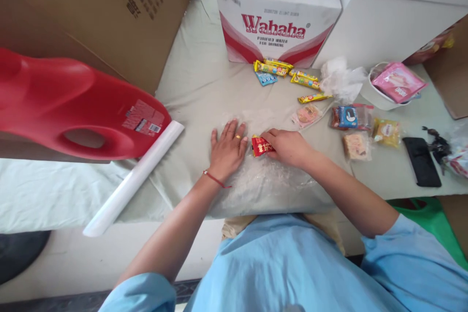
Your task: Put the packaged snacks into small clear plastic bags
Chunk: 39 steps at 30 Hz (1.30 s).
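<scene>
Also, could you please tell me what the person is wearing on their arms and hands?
Both arms are bare below short light blue sleeves. The left hand has a gold ring on one finger, and a thin red string bracelet circles the left wrist. The right hand shows no ring, and no bracelet or watch shows on its wrist.

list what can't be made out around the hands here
Head view:
- red packet: right end hidden under the right hand; pinched or only pressed, cannot tell.
- clear plastic under the left hand: edges lost against the cloth.
- cardboard box: cut off by top and left edges.
- dark object beside the phone: too small to identify.
</scene>
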### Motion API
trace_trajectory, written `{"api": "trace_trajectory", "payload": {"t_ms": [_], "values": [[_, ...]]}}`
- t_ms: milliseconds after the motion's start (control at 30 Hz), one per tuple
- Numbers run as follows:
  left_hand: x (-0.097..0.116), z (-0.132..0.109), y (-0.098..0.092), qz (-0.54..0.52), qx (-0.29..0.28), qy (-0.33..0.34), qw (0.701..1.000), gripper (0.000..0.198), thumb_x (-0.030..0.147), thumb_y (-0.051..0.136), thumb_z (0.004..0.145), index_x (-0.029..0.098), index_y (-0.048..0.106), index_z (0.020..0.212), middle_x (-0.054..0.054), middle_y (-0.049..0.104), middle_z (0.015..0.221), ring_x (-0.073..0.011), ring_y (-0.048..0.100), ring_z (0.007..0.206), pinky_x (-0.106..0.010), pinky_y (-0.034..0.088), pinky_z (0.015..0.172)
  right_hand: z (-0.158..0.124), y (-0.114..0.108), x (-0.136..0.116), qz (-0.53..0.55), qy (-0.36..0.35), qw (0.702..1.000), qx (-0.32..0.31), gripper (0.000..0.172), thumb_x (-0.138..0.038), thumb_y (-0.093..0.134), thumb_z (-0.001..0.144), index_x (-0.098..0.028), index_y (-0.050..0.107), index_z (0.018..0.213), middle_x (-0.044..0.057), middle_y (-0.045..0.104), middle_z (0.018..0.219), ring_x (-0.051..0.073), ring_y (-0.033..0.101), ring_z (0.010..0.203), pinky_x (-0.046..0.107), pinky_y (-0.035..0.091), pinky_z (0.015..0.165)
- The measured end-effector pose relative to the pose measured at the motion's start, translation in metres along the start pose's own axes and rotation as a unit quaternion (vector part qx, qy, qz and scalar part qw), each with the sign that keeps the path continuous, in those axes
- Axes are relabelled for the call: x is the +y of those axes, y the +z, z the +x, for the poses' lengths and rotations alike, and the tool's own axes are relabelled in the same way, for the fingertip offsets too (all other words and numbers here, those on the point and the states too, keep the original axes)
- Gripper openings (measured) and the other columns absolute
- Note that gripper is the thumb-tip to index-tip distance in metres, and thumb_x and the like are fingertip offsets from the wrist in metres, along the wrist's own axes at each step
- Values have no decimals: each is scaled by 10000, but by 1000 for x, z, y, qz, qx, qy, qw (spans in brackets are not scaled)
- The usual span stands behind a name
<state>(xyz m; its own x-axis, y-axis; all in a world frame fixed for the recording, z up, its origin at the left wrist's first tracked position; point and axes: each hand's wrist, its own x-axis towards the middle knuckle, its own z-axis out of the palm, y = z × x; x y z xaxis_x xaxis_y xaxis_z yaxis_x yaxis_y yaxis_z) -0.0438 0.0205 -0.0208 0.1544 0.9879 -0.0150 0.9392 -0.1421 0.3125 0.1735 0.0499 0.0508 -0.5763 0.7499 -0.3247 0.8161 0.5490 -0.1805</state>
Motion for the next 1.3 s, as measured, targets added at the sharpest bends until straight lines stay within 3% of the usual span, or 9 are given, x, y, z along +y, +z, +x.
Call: {"api": "trace_trajectory", "payload": {"t_ms": [233,433,600,767,900,1033,1100,1167,1300], "values": [[-12,-7,-5,29,-12,5,1000,598,478,312,1097,292,398,1659,-108,298,1768,-319,300,1633,-736,101,1291,-7,11,14,15,-20,1000,14,536,-277,646,987,-181,545,1504,154,640,1485,290,674,1254,358,543,928],[-19,-4,-4,-19,-12,7,1000,591,469,309,1098,298,404,1655,-110,273,1778,-323,276,1643,-730,133,1292,-11,-7,23,69,-28,995,61,571,-270,665,971,-179,535,1520,148,615,1523,289,652,1303,360,530,978],[-33,-12,-11,-92,84,-21,992,558,432,403,1084,252,474,1607,-152,301,1767,-347,224,1658,-703,194,1295,12,-7,7,46,-87,995,29,493,-268,648,985,-224,593,1473,129,653,1463,285,671,1273,352,542,947],[-33,-59,-31,-138,177,67,972,471,268,505,1037,222,530,1504,-169,557,1586,-284,475,1535,-541,406,1264,8,4,12,68,-98,992,34,712,-298,732,931,-256,467,1591,139,480,1637,307,666,1290,390,568,978],[-32,-109,-37,-208,92,161,960,534,156,486,986,260,477,1510,-154,610,1523,-257,566,1460,-477,537,1164,-49,9,41,160,-85,975,126,510,-370,649,1006,-231,563,1489,161,583,1497,293,657,1275,450,568,1032],[-37,-139,-22,-185,32,229,955,538,253,654,949,224,513,1466,-218,535,1601,-329,525,1499,-565,482,1216,-107,46,60,211,-94,966,118,469,-426,719,966,-271,639,1401,161,657,1409,306,641,1278,526,562,1068],[-41,-142,-14,-155,29,227,961,378,272,676,963,232,625,1336,-200,581,1567,-322,570,1459,-560,472,1224,-120,72,61,214,-86,965,125,475,-417,741,951,-288,654,1400,164,626,1476,323,604,1345,568,540,1100],[-44,-138,-11,-155,28,210,965,183,228,607,1009,240,707,1162,-152,671,1479,-276,637,1384,-507,501,1198,-123,90,58,211,-69,964,148,302,-372,678,994,-292,729,1281,151,661,1439,316,618,1321,575,541,1089],[-48,-116,-26,-219,-5,143,965,236,256,495,1061,238,726,1022,-94,795,1247,-223,736,1194,-398,581,1051,-109,81,55,237,-67,956,158,260,-314,526,1063,-275,783,1052,121,768,1189,266,696,1098,491,584,976]]}}
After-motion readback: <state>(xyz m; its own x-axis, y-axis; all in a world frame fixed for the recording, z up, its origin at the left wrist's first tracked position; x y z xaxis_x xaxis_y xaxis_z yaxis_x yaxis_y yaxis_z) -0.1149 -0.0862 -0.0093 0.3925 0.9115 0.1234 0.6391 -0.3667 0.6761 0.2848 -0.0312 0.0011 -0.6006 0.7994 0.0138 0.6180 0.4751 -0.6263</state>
